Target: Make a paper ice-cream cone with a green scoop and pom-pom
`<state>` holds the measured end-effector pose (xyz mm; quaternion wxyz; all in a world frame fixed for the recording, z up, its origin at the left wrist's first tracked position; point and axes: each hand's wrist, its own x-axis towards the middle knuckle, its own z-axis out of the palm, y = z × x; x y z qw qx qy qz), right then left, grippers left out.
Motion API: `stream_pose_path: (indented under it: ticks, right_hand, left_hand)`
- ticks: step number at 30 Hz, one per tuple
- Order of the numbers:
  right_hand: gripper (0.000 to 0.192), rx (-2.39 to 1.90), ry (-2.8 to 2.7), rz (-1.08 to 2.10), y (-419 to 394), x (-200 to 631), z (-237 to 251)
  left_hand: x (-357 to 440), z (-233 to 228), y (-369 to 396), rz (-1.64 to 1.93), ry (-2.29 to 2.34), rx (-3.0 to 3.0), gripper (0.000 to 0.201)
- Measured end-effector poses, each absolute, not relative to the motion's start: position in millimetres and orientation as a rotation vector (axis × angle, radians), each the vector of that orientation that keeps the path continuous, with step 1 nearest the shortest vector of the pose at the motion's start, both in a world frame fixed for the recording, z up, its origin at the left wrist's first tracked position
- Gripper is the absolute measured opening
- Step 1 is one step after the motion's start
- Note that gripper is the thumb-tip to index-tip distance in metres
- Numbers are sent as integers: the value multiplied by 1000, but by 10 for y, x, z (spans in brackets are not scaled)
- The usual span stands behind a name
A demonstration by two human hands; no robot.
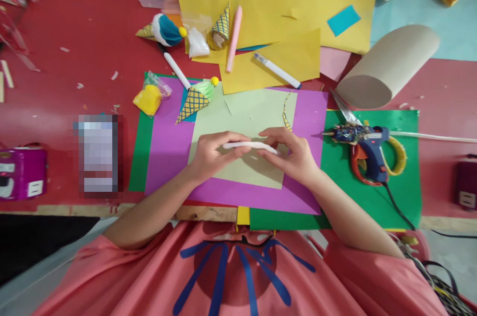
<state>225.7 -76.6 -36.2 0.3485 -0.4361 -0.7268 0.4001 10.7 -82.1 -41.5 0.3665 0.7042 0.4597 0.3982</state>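
Left hand [210,154] and right hand [292,154] pinched a white clay strip [250,145] by its ends above the pale green sheet [257,107] | risk: soft strip could stretch or snap if pulled apart.

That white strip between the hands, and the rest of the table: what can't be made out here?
- white strip, head view: ends hidden by left hand and right hand; material unclear.
- blurred block: pixelated, unreadable.
- purple box: cut by left edge.
- glue gun: cord leaves the frame at the bottom right.
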Motion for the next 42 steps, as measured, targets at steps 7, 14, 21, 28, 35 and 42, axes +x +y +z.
stream_pose_path:
  ticks: [7,14,21,28,35,42]
  right_hand:
    - [11,-1051,-1947,981,-748,2266,-348]
    - [19,-1051,-1981,949,-758,2269,-366]
    - [19,-1062,-1889,1023,-750,2273,-368]
    - [12,-993,-1955,1020,-764,2259,-369]
    - [12,-1003,-1948,1039,-780,2261,-376]
    - [34,-1085,-1866,1140,-780,2256,-384]
  left_hand:
    - [138,-408,-793,1091,1029,2082,20]
    - [145,-400,-786,1112,1016,2191,11]
    - [115,-413,-807,1012,1140,1939,24]
    - [146,-407,-792,1046,1025,2096,14]
    - [154,-400,-801,1023,1018,2111,15]
    - [146,-403,-807,1002,1106,2113,17]
